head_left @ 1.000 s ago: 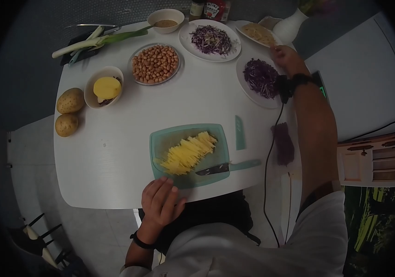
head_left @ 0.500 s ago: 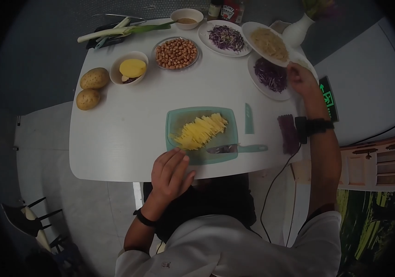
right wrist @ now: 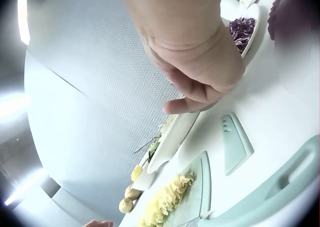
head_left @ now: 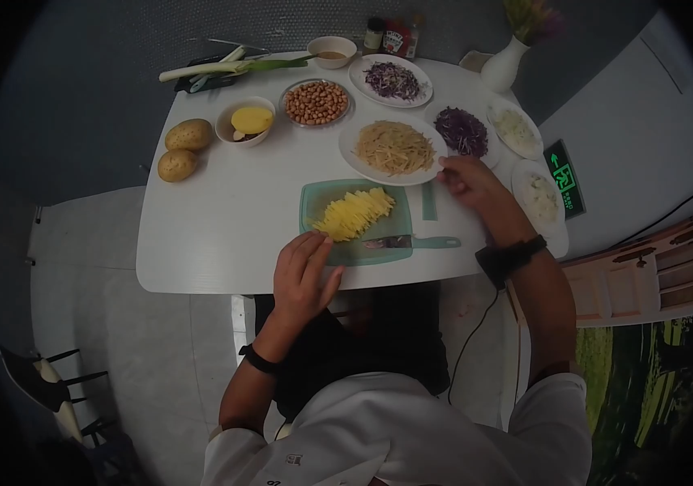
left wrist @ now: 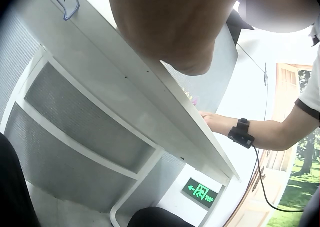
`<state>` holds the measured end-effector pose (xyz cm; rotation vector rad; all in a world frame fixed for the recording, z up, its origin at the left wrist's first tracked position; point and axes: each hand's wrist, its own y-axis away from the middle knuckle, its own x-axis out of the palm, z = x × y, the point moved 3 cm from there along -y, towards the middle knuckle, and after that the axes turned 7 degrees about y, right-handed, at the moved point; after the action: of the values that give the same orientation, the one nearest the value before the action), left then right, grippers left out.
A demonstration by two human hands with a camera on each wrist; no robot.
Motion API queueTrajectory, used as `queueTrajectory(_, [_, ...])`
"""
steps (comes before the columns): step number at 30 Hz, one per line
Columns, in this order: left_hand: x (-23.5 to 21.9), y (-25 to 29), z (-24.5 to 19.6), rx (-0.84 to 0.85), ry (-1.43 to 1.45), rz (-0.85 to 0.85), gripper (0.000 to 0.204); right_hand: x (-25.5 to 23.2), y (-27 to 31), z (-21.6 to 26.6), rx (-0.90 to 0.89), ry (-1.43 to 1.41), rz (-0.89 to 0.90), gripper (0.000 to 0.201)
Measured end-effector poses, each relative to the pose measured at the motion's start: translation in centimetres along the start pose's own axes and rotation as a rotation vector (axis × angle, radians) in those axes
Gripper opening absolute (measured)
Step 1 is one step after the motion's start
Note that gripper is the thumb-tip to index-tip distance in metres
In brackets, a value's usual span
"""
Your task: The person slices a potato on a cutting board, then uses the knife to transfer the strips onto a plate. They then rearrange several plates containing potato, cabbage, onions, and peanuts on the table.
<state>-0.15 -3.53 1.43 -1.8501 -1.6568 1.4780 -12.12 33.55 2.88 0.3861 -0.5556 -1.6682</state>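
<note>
My right hand (head_left: 468, 182) pinches the rim of a white plate (head_left: 348, 154) heaped with pale yellowish shreds (head_left: 395, 148). In the right wrist view this plate (right wrist: 172, 139) is tilted in my fingers, above the table. Just below it in the head view lies a green cutting board (head_left: 399, 223) with a pile of yellow potato strips (head_left: 355, 215). Fingers straight, my left hand (head_left: 299, 271) lies at the board's near left edge, fingertips close to the strips. A knife (head_left: 436, 242) rests across the board's right side; its green sheath (head_left: 429, 206) is partly hidden by the plate.
Two potatoes (head_left: 188, 134), a bowl with peeled potato (head_left: 252, 121), peanuts (head_left: 315, 104) and leeks (head_left: 237, 69) stand at left and back. Plates of purple cabbage (head_left: 462, 132) and of pale pieces (head_left: 513, 133) line the right side. A white vase (head_left: 504, 65) stands behind.
My right hand has taken the plate of pale shreds from the back right corner and brought it left and nearer, beside the board. The left hand stays at the board's edge.
</note>
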Motion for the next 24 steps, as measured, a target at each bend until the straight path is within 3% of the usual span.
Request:
queueTrajectory(5, [0.1,-0.1,-0.1,-0.004,-0.005,-0.011,0.055,1.4,-0.9,-0.2,0.059,-0.002,0.005,0.015])
queueTrajectory(24, [0.3,-0.2,-0.2,-0.024,-0.011,0.018,0.052,2.8,-3.8,-0.7,0.019,0.074,-0.100,0.014])
